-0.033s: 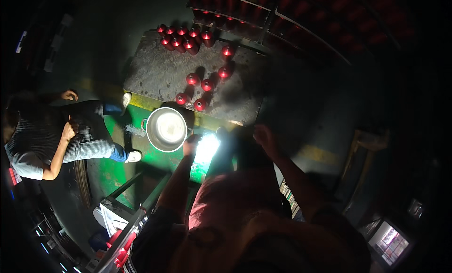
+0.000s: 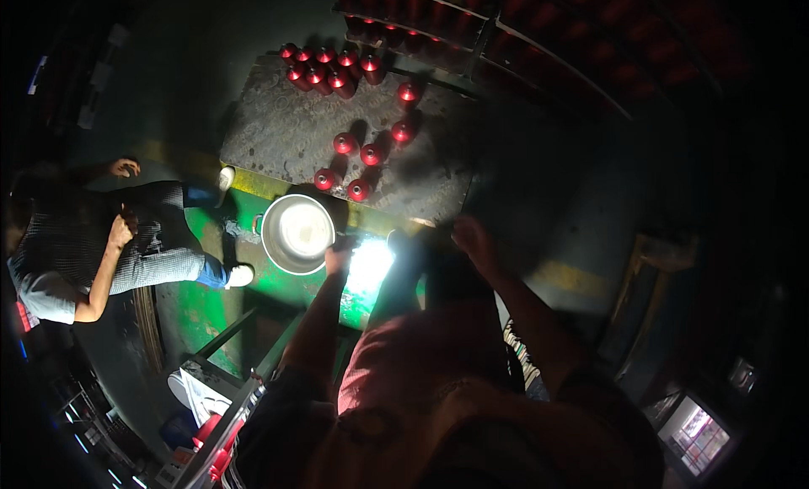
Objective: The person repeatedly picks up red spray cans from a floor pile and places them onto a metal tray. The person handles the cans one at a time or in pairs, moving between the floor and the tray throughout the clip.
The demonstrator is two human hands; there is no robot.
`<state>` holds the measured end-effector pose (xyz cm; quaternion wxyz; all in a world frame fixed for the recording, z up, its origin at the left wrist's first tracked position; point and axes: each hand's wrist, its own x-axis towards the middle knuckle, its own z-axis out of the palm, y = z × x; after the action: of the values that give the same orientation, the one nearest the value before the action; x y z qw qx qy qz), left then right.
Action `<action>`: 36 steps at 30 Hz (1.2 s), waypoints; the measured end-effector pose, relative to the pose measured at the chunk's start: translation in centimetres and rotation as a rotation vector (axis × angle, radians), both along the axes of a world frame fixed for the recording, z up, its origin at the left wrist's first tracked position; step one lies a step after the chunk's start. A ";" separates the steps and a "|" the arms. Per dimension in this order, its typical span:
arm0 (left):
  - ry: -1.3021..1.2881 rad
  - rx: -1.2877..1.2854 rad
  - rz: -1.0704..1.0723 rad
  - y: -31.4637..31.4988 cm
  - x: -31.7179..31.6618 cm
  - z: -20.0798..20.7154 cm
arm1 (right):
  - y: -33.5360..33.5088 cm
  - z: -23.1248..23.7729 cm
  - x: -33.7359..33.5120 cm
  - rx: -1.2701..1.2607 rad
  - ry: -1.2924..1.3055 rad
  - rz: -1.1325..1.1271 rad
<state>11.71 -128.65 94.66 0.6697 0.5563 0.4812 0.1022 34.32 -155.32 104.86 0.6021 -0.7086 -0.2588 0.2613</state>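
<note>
Just beside the right rim of a large, round metal pot (image 2: 297, 234) is my left hand (image 2: 339, 258), its fingers curled. The pot's near handle and whatever the fingers hold are lost in shadow. My right hand (image 2: 474, 241) hovers in the dark close to the near right corner of a low patterned table (image 2: 278, 122). It looks closed, but its inside cannot be seen. On the table stand several red canisters with pointed tops, some loosely spread at the near side, like this red canister (image 2: 358, 190), the rest grouped at the far left.
At the left a person (image 2: 109, 236) stands with one arm bent. Behind the table, dark racks (image 2: 413, 21) carry rows of red objects. A metal frame (image 2: 244, 379) is at lower left, a lit screen (image 2: 695, 436) at lower right. Bright light falls on the green floor (image 2: 364, 278).
Both of my hands have shifted very slightly to the left. The pot and the canisters look the same, and the person at the left has hardly moved.
</note>
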 end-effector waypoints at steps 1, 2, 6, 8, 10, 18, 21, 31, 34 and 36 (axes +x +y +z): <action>0.068 0.002 0.023 2.1 1.4 -2.4 | 2.6 -0.5 2.6 -0.026 0.031 -0.002; 0.112 0.027 0.048 3.8 2.7 -5.1 | 4.7 -1.0 4.9 -0.084 -0.034 0.052; 0.233 -0.002 0.352 8.3 7.6 -15.9 | 14.6 -6.3 13.8 -0.262 -0.243 0.205; 0.169 0.239 0.388 7.8 10.2 -19.9 | 18.8 -11.0 17.0 -0.234 -0.396 0.283; 0.148 0.231 0.547 7.8 13.4 -23.0 | 23.3 -16.6 20.4 -0.182 -0.576 0.339; 0.100 0.645 0.547 10.6 21.6 -26.0 | 35.1 -31.9 27.9 -0.088 -0.543 0.600; 0.169 0.549 0.556 12.5 22.8 -24.4 | 36.3 -32.0 28.2 -0.095 -0.406 0.595; 0.124 0.338 0.021 13.7 25.8 -24.3 | 39.0 -30.1 35.2 -0.278 -0.233 0.071; 0.268 0.306 0.001 13.3 26.1 -25.9 | 40.3 -33.2 38.2 -0.374 -0.246 0.054; 0.248 0.255 0.081 12.5 25.7 -25.4 | 39.8 -33.8 39.3 -0.337 -0.205 0.105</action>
<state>37.43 -116.11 69.29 0.5244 0.6254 0.5652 0.1199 73.66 -115.53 71.01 0.4312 -0.8077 -0.3081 0.2584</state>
